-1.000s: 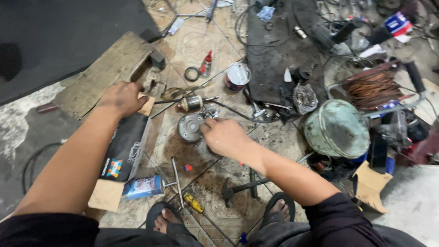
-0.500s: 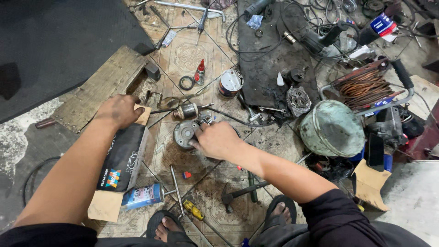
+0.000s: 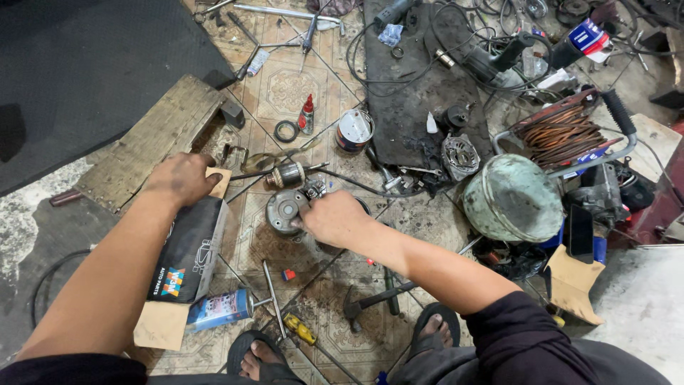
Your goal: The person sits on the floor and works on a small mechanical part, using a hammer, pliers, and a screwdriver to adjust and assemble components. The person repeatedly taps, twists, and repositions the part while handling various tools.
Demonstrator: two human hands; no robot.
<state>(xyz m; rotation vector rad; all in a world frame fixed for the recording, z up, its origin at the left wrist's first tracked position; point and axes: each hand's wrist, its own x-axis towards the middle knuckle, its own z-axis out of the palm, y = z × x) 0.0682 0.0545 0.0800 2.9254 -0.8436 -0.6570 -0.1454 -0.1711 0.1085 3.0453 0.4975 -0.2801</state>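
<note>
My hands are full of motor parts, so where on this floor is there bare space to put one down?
Bare tile shows between the round metal housing under your right hand and the hammer. More lies between the wooden plank and the red-capped bottle. The black mat and the floor near the copper wire coil are crowded.

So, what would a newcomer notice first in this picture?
Probably the two bare arms reaching to the tiled floor: the right hand rests on a round grey metal housing at the centre, and the left hand lies on a long black box. At the right, a pale green dome-shaped cover and a coil of copper wire stand out.
</note>
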